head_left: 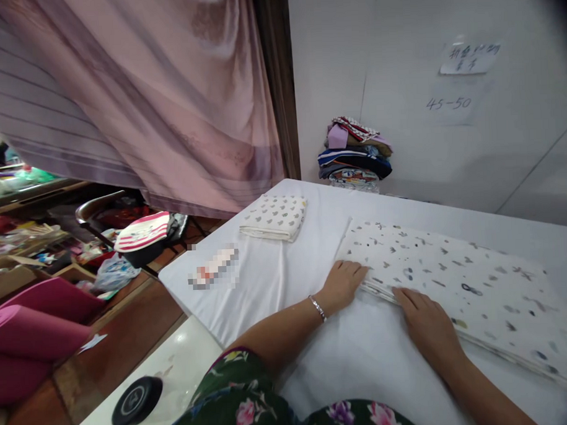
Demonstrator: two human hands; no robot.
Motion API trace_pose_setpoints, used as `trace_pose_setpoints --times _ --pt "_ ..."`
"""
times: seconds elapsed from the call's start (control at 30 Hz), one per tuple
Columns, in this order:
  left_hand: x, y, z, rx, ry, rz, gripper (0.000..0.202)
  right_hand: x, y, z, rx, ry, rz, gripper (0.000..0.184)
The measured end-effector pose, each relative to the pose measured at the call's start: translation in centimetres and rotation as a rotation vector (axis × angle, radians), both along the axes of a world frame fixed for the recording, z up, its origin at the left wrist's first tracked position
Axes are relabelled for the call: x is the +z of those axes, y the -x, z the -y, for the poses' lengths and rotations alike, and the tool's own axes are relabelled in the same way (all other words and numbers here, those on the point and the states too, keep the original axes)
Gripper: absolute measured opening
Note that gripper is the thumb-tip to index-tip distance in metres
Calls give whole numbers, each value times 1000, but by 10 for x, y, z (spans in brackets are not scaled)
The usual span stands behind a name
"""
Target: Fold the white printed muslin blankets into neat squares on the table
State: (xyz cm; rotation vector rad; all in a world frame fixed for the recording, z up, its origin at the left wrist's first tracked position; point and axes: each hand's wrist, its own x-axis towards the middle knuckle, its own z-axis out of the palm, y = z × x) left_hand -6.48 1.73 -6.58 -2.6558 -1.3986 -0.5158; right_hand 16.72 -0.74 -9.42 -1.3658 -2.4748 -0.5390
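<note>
A long folded white cloth [434,269] with small grey and dark prints lies across the right part of the table. My left hand [344,286], a bracelet at its wrist, has its fingers closed on the cloth's near left corner. A little to the right, my right hand [427,322] grips the near edge with its fingertips, where the stacked layers show. Both thumbs are hidden. Farther back on the left rests a smaller folded cloth [275,218] with grey prints, apart from both hands.
A white sheet covers the table [253,288]. A blurred-out item [213,267] lies near its left edge. Folded textiles [354,151] are piled by the wall. A round black object [137,400] sits on a pale surface. A chair [145,233] and pink rolls [41,332] stand left.
</note>
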Motion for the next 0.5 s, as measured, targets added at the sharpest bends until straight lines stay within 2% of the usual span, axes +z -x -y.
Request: trace_pose_setpoints --times 0.1,0.27,0.5 --pt "-3 15 -3 28 -46 4 36 -3 0 -1 3 -11 -3 49" --pt "-5 29 -6 -46 -65 4 25 -6 2 0 15 -34 -16 55" --pt "-13 33 -8 -64 -68 92 29 -11 5 -3 6 -15 -66 56"
